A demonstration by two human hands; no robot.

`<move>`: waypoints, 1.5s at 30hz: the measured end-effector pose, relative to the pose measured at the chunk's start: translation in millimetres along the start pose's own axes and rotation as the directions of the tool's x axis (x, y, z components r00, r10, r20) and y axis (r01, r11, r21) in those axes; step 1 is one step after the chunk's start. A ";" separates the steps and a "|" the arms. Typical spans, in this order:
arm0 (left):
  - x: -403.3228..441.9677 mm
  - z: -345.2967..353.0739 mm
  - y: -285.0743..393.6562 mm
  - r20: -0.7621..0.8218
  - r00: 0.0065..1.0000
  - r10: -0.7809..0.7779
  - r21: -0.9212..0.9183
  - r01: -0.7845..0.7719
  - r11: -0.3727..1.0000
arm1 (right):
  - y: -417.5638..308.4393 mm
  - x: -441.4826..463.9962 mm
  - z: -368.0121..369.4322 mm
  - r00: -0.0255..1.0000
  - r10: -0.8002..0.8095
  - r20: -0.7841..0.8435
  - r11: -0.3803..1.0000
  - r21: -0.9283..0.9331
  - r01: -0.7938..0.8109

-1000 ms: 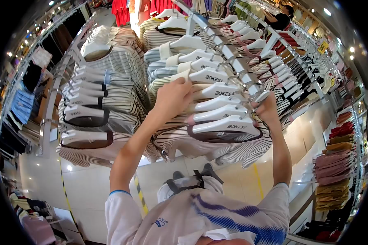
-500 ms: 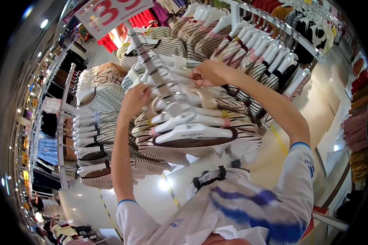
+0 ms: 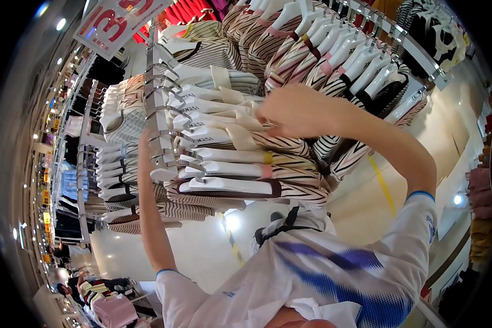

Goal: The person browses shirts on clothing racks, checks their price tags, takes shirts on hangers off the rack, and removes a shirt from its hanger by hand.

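Observation:
Striped shirts point(image 3: 298, 192) hang on white hangers point(image 3: 227, 187) from a metal rail point(image 3: 154, 104) in front of me. My right hand point(image 3: 295, 112) is at the cream collars point(image 3: 240, 136) in the middle of the row. Its fingers are curled in and look closed on the shoulder of one striped shirt; the fingertips are partly hidden. My left forearm point(image 3: 154, 229) reaches up along the near side of the rail. The left hand itself is hidden behind the rail and hanger hooks, so its fingers do not show.
A red-and-white price sign point(image 3: 115, 24) stands above the rail's far end. Another rack of striped shirts point(image 3: 361, 68) is to the right, and one more row point(image 3: 117, 180) hangs to the left. Yellow tape point(image 3: 382, 185) marks the shiny floor.
My view has shifted, so the rail sits further left and the hangers show more from the side. My left hand has gone behind the rail; my right hand stays at the collars.

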State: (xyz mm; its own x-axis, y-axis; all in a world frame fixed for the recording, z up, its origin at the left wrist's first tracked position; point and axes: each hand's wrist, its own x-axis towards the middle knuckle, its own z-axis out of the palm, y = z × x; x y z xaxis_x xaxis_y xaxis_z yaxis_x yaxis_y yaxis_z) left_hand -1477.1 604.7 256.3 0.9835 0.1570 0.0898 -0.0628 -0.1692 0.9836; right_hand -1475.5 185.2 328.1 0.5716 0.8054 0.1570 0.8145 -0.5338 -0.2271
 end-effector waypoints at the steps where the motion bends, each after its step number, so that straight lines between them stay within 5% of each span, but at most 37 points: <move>1: 0.2 -8.2 -11.4 -0.042 0.999 -0.007 -0.062 0.004 0.998 | 0.8 -11.4 0.6 0.996 -0.016 0.084 0.998 -0.067 0.022; 3: -25.6 -10.7 -3.1 0.138 0.987 0.087 0.371 -0.133 0.919 | 10.3 -25.0 20.9 0.993 -0.006 0.116 0.999 -0.047 0.012; 4: -45.1 1.1 17.2 0.272 0.953 0.136 0.573 -0.274 0.773 | 12.5 -27.5 28.5 0.990 0.006 0.143 0.999 -0.039 0.000; 8: -59.5 -5.7 27.6 0.403 0.898 0.177 0.595 -0.403 0.695 | 6.1 -26.4 19.0 0.991 -0.002 0.134 0.999 -0.045 0.008; 13: -55.8 -4.3 26.5 0.372 0.905 0.205 0.566 -0.396 0.723 | 9.5 -21.9 22.4 0.986 0.067 0.154 0.998 0.003 -0.069; 15: -50.9 -8.3 22.7 0.465 0.842 0.275 0.614 -0.530 0.585 | 8.8 -23.4 25.3 0.991 0.079 0.111 0.997 -0.017 -0.077; 17: -44.8 -36.6 -6.5 0.488 0.851 0.193 0.628 -0.496 0.599 | 7.8 -23.8 25.2 0.995 0.066 0.075 0.996 -0.058 -0.062; 20: -43.2 -66.6 -36.9 0.283 0.959 -0.009 0.740 -0.212 0.639 | 6.8 -27.0 27.6 0.993 0.119 0.024 0.992 -0.054 -0.118; 24: -68.5 -32.3 -2.3 0.187 0.972 -0.141 0.802 -0.068 0.593 | 9.5 -25.7 33.4 0.983 0.183 -0.002 0.982 -0.038 -0.183; 26: -92.3 -1.0 25.5 0.294 0.952 0.090 0.605 -0.258 0.753 | 11.9 -26.8 37.0 0.984 0.162 -0.068 0.986 0.038 -0.159; 30: -125.6 25.7 38.1 0.307 0.927 0.217 0.518 -0.353 0.779 | 3.6 -18.6 35.4 0.990 0.110 -0.094 0.982 0.164 -0.093; 32: -129.1 34.6 47.5 0.434 0.877 0.207 0.762 -0.480 0.434 | -11.6 -8.3 28.9 0.990 0.140 -0.018 0.960 0.249 -0.131; 35: -129.1 49.2 42.8 0.457 0.834 0.308 0.807 -0.535 0.251 | -13.5 3.3 50.7 0.999 0.032 -0.027 0.998 0.049 -0.031; 36: -130.5 55.4 46.9 0.459 0.823 0.334 0.785 -0.552 0.283 | -16.6 11.7 48.0 0.990 0.085 0.112 0.986 0.135 -0.100; 41: -123.8 54.5 44.1 0.405 0.873 0.273 0.766 -0.487 0.421 | -5.8 19.9 64.1 0.997 0.070 0.033 0.966 0.248 -0.076; 43: -126.5 54.6 55.0 0.432 0.886 0.169 0.621 -0.428 0.657 | -4.4 20.2 63.8 0.972 0.017 -0.233 0.970 0.239 0.040; 45: -130.0 52.4 60.3 0.436 0.887 0.152 0.601 -0.413 0.684 | -3.4 17.3 50.8 0.966 0.086 -0.245 0.978 0.206 -0.035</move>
State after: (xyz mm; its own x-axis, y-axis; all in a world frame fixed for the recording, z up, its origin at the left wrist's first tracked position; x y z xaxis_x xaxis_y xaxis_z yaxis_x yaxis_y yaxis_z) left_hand -1599.8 523.1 295.7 0.9367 -0.3111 0.1607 -0.3472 -0.7657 0.5414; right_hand -1473.4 214.1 282.8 0.6466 0.6684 0.3677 0.7561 -0.4975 -0.4252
